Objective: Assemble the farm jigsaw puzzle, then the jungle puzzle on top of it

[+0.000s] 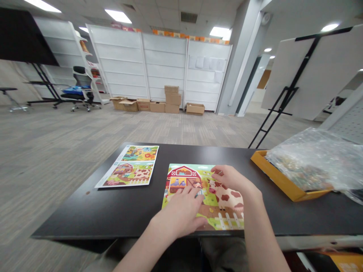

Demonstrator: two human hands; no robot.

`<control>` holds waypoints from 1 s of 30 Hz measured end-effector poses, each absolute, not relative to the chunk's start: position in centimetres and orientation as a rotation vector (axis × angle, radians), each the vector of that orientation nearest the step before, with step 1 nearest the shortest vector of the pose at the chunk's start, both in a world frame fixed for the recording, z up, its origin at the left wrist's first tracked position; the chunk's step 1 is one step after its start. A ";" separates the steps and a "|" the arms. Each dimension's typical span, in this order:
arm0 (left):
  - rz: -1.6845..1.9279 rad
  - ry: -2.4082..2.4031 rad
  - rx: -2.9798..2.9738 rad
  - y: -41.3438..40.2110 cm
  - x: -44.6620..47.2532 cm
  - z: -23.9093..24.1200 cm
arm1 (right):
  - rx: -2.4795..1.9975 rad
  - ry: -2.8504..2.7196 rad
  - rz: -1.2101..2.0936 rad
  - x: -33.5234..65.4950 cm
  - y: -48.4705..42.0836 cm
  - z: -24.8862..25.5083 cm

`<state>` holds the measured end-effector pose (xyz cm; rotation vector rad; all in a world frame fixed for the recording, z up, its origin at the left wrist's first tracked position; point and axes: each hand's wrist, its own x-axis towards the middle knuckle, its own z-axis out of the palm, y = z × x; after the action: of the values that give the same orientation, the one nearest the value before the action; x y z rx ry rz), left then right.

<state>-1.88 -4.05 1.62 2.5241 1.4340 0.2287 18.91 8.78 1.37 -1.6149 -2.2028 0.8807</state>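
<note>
A colourful farm picture board (208,209) lies on the black table near its front edge. It shows a red barn, a spotted cow and a white fence. My left hand (184,209) rests on its left and middle part, fingers stretched out and slightly apart, covering part of the scene. Over the upper right of the board is my right hand (231,178), its fingers loosely bent and apart near the cow's head. I see nothing held in either hand. To the left lies a printed sheet (130,166) with two pictures; the lower one is a similar farm scene.
On the right side of the black table (99,215) stands a yellow box (279,179) with crinkled clear plastic wrap (314,158) bulging out. A board on a black stand (283,98) rises behind it. Cardboard boxes (172,100) line the far shelves; an office chair (81,90) stands left.
</note>
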 end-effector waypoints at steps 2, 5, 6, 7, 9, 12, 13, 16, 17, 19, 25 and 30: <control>0.156 1.482 2.484 -5.3 -1.7 2.2 | -1.654 -2.184 0.913 19.3 8.9 1.5; 0.119 1.551 2.453 -6.5 -1.1 2.4 | -1.675 -2.154 0.929 19.7 8.9 1.7; 0.119 1.558 2.449 -6.6 -1.0 2.3 | -1.672 -2.149 0.925 19.8 8.9 1.8; 0.118 1.560 2.444 -6.6 -0.9 2.1 | -1.667 -2.147 0.918 19.9 8.8 1.9; 0.113 1.561 2.431 -6.4 -1.0 1.8 | -1.653 -2.149 0.904 20.0 8.7 2.1; 0.103 1.578 2.414 -5.7 -1.4 1.4 | -1.644 -2.162 0.898 20.2 8.5 2.4; 0.102 1.585 2.414 -5.4 -1.6 1.3 | -1.651 -2.158 0.905 20.3 8.5 2.4; 0.132 1.590 2.431 -4.6 -2.1 0.9 | -1.683 -2.131 0.905 20.5 8.5 2.5; 0.151 1.589 2.438 -4.3 -2.3 0.8 | -1.686 -2.128 0.898 20.5 8.4 2.6; 0.186 1.595 2.442 -3.8 -2.5 0.5 | -1.678 -2.146 0.874 20.6 8.3 2.7; 0.246 1.652 2.439 -2.0 -3.1 -0.2 | -1.697 -2.251 0.664 20.9 8.2 3.1; 0.278 1.688 2.454 -0.7 -3.3 -0.6 | -1.699 -2.294 0.721 20.8 8.0 3.1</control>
<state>-3.26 -0.68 -0.56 2.4543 1.6882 0.2778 20.84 8.00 3.11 -1.6986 -2.2943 0.7211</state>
